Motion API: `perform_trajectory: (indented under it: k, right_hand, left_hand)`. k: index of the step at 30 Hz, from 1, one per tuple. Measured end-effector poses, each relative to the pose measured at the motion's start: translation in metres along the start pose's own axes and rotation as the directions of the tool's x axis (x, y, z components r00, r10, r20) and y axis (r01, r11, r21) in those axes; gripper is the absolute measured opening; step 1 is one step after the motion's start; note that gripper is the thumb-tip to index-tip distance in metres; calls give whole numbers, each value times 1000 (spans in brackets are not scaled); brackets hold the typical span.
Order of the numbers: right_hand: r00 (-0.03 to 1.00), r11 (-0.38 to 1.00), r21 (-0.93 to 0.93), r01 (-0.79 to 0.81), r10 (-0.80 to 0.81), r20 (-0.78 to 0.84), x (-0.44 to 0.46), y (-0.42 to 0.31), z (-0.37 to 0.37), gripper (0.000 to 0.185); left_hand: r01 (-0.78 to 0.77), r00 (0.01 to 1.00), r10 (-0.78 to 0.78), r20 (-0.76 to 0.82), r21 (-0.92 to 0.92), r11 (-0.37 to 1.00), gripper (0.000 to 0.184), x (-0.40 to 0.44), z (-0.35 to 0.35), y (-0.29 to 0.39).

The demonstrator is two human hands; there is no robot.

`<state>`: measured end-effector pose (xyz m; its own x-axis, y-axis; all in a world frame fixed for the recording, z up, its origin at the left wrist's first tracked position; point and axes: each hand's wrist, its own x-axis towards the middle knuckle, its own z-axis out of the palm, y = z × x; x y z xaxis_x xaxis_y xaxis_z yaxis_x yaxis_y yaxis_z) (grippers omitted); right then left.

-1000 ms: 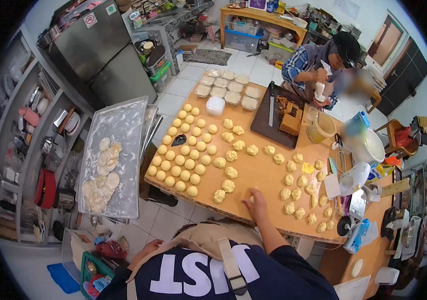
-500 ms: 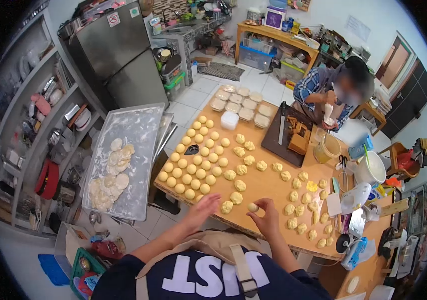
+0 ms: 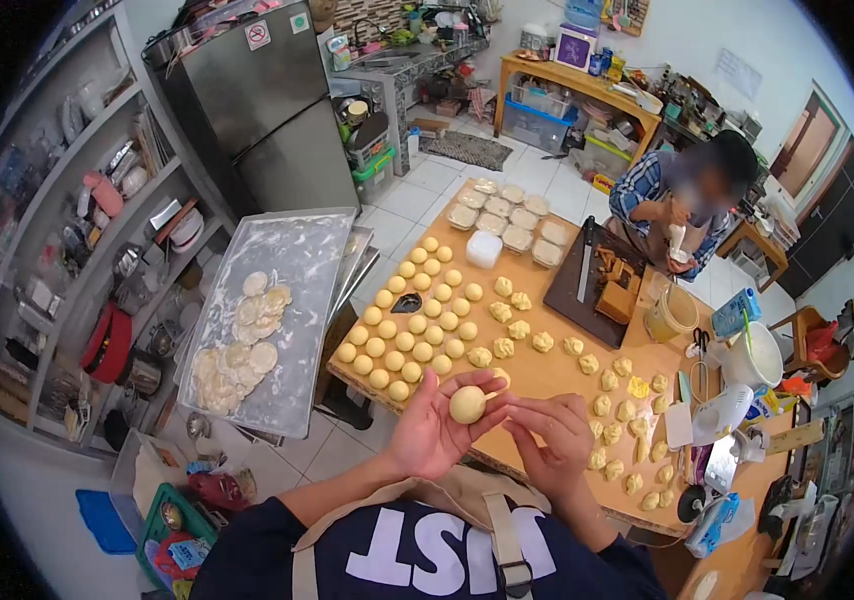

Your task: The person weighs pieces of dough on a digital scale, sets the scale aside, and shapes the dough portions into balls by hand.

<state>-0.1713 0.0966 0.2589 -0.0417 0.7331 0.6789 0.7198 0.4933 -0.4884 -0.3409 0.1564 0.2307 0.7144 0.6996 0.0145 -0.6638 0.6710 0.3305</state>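
Note:
A smooth, pale yellow dough ball rests in my left hand, which is cupped around it with the palm up. Beside it, my right hand has its fingers drawn together at the left fingertips; whether anything is between them is hidden. Beyond my left hand, several smooth round dough balls stand in rows on the wooden table. Rough, folded dough lumps are spread across its middle, and more lumps lie to the right of my right hand.
A floured tray with flat dough rounds is at the left. Several lidded tubs stand at the table's far end. A knife and brown blocks lie on a dark board. Across the table, a person holds a white bag.
The dough ball has passed from my right fingers into my left palm. My hands have come together over the table's near edge, and the view has shifted slightly.

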Motion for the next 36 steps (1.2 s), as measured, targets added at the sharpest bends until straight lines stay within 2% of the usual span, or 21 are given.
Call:
perform_trajectory:
  k: [2,5,8,11,14,17,20,21,23,26,27,29,32,35,36]
  right_hand:
    - [999,1000,-12,-27,27,36,3,-4,4,28]
    - [998,998,-48,41,-38,55,8,-10,13,32]
    - [985,986,-97,136,-124,117,5,-3,13,27]
    - [985,982,-114,151,-160,-67,2,-2,14,26]
    - [993,992,-63,112,-114,-34,15,-11,10,24]
    - [973,972,-46,231,-230,29,10,-5,5,24]
    - [960,955,-116,275,-264,95,12,0,5,25]
    - [962,954,-140,266,-254,99,11,2,7,24]
    - [967,950,-189,249,-234,99,10,8,12,24]
    - [970,949,-204,241,-236,51,9,5,10,30]
    - [965,947,-190,261,-255,54,8,4,9,31]
    - [955,940,-168,298,-293,54,9,2,5,33]
    - [968,960,-139,244,-250,-25,2,-3,0,30]
    - [978,989,-93,117,-131,-162,9,-18,1,23]
    - [983,986,-73,149,-156,-97,11,-19,-1,22]
  left_hand:
    - [-53,996,57,-61,64,997,68,-3,5,-1]
    - [-81,997,79,26,98,992,64,-7,-1,-2]
    - [-76,995,90,-44,246,966,51,-10,-4,-7]
    - [-144,989,145,20,311,939,41,-12,3,-8]
    - [-134,989,114,94,250,959,40,-12,6,-3]
    - [-243,969,245,42,369,897,43,-10,15,-10]
    - [72,986,-64,-151,51,996,48,-7,6,-1]
    - [136,991,-136,-4,-55,989,50,-6,-2,-2]
    - [301,925,-227,305,-224,927,55,-1,-10,0]
    - [184,981,-180,74,-45,982,58,-8,8,2]
    - [157,986,-155,66,-14,988,57,-9,10,0]
    - [107,992,-110,56,52,993,56,-10,13,-4]
    - [18,996,-32,80,176,984,51,-14,15,-5]
    - [-34,975,-25,219,263,964,48,-17,17,2]
    - [-38,978,-24,208,291,956,49,-19,18,2]
